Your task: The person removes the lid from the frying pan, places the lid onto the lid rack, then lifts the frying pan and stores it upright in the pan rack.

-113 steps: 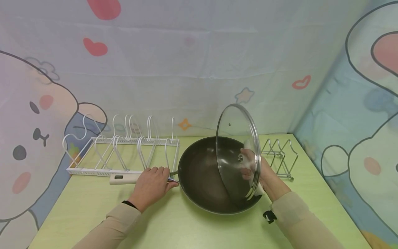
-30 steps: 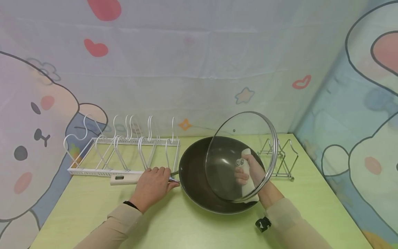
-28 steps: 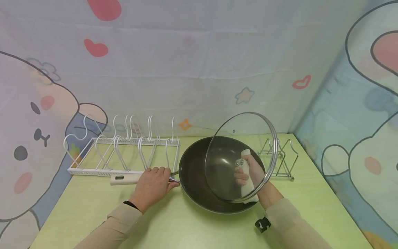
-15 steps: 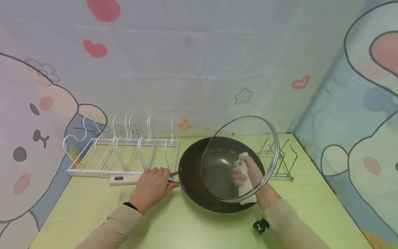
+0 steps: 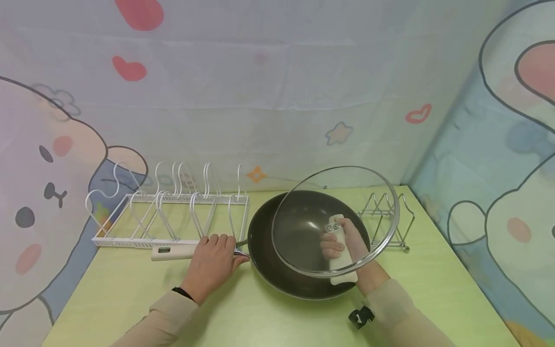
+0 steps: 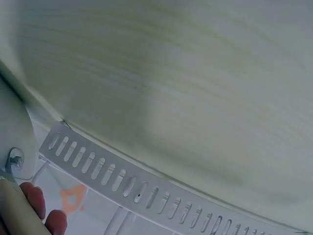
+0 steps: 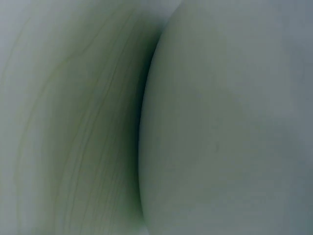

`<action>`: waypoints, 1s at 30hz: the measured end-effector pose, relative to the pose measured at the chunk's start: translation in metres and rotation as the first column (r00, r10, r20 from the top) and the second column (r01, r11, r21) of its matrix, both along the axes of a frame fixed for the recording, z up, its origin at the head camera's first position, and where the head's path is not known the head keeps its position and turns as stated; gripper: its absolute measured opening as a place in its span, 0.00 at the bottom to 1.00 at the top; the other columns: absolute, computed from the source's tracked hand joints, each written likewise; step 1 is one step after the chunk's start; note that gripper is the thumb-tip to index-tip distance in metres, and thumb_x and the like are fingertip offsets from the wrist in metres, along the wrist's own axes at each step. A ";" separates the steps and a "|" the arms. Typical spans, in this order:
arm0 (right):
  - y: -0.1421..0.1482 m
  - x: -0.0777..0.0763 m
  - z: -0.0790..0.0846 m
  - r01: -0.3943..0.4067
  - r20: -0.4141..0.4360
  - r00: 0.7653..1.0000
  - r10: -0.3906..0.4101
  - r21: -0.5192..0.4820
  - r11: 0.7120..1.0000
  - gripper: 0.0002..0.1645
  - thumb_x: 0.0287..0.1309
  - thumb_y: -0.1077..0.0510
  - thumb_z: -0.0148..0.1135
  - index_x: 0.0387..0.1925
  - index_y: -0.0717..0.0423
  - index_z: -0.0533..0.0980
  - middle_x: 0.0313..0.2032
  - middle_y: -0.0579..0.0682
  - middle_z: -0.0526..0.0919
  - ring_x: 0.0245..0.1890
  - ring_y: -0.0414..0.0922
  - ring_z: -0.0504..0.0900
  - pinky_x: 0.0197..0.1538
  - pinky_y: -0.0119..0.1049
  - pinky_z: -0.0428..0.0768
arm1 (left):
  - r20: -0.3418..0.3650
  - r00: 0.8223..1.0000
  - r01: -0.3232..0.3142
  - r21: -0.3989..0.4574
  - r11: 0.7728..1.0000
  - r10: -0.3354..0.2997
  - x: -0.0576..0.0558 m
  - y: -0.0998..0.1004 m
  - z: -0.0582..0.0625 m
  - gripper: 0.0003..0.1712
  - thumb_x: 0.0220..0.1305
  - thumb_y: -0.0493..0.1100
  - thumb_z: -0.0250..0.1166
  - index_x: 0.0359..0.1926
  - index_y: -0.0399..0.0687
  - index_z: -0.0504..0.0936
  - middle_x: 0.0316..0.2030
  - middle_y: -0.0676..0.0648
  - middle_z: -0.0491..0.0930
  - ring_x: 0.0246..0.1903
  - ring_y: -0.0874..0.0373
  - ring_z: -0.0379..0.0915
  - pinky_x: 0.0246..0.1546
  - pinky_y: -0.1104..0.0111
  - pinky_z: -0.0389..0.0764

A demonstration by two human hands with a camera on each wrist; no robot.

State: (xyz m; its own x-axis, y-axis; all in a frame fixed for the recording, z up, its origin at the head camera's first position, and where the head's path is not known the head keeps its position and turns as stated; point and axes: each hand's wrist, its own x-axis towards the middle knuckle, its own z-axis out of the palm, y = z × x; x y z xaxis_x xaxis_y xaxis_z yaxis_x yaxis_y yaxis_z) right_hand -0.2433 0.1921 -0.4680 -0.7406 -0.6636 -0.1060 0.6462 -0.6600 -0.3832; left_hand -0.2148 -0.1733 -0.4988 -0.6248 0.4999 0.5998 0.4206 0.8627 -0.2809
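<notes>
The left hand (image 5: 212, 262) grips the long handle (image 5: 175, 252) of the pan (image 5: 262, 241); the right hand (image 5: 353, 240) holds the tilted glass lid (image 5: 303, 207) over the pan by its grip (image 5: 341, 260). White rack (image 5: 143, 242) left of the pan, wire rack (image 5: 414, 216) right, partly behind the lid

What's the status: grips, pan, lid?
Left grip holding pan handle. Right grip holding lid handle. Glass lid tilted, not seated on pan. Right grip lies between them.

Cartoon-printed cloth backdrop (image 5: 243, 96), pink hearts (image 5: 129, 69), light green table (image 5: 251, 318)
</notes>
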 end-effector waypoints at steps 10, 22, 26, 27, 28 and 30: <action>-0.007 0.005 0.007 -0.098 -0.009 0.995 0.099 -0.280 0.955 0.23 0.77 0.43 0.37 0.37 0.56 0.69 0.25 0.39 0.57 0.19 0.34 0.53 0.23 0.26 0.64 | 0.006 1.000 -0.011 0.007 1.000 0.011 0.000 0.000 -0.001 0.34 0.64 0.70 0.62 0.30 0.43 0.71 0.22 0.49 0.66 0.23 0.49 0.67 0.30 0.61 0.68; -0.007 0.010 0.031 -0.108 0.025 0.992 0.127 -0.389 0.915 0.33 0.78 0.39 0.31 0.41 0.61 0.74 0.26 0.38 0.56 0.19 0.34 0.53 0.25 0.26 0.58 | 0.034 0.999 -0.029 -0.002 1.000 0.029 0.001 0.001 0.001 0.34 0.63 0.70 0.65 0.30 0.43 0.71 0.23 0.48 0.66 0.24 0.49 0.67 0.31 0.61 0.68; -0.006 0.010 0.036 -0.126 0.011 0.990 0.143 -0.415 0.901 0.30 0.75 0.42 0.33 0.41 0.62 0.73 0.26 0.38 0.55 0.19 0.33 0.52 0.25 0.26 0.58 | 0.040 0.999 -0.032 -0.002 1.000 0.032 0.002 0.001 0.001 0.34 0.63 0.70 0.66 0.31 0.43 0.71 0.23 0.48 0.67 0.25 0.49 0.68 0.31 0.60 0.69; -0.005 0.010 0.037 -0.129 0.010 0.989 0.147 -0.418 0.899 0.29 0.75 0.43 0.33 0.41 0.62 0.73 0.26 0.38 0.55 0.19 0.33 0.53 0.25 0.26 0.58 | 0.042 0.999 -0.033 -0.003 0.999 0.033 0.002 0.001 0.001 0.34 0.63 0.70 0.66 0.31 0.43 0.71 0.23 0.48 0.67 0.25 0.49 0.68 0.31 0.60 0.69; -0.005 0.010 0.038 -0.130 0.009 0.989 0.148 -0.419 0.898 0.29 0.75 0.42 0.33 0.41 0.61 0.73 0.26 0.38 0.55 0.19 0.33 0.53 0.26 0.26 0.58 | 0.044 0.998 -0.035 -0.004 0.999 0.035 0.001 0.001 0.001 0.34 0.63 0.70 0.66 0.31 0.43 0.71 0.23 0.48 0.67 0.25 0.49 0.68 0.31 0.60 0.69; -0.004 0.011 0.040 -0.124 0.012 0.990 0.141 -0.414 0.902 0.30 0.76 0.41 0.32 0.41 0.61 0.72 0.26 0.38 0.55 0.19 0.34 0.53 0.25 0.27 0.58 | 0.050 0.998 -0.038 -0.008 0.999 0.038 0.001 0.001 0.000 0.34 0.63 0.70 0.66 0.31 0.43 0.71 0.23 0.48 0.67 0.25 0.49 0.68 0.31 0.60 0.69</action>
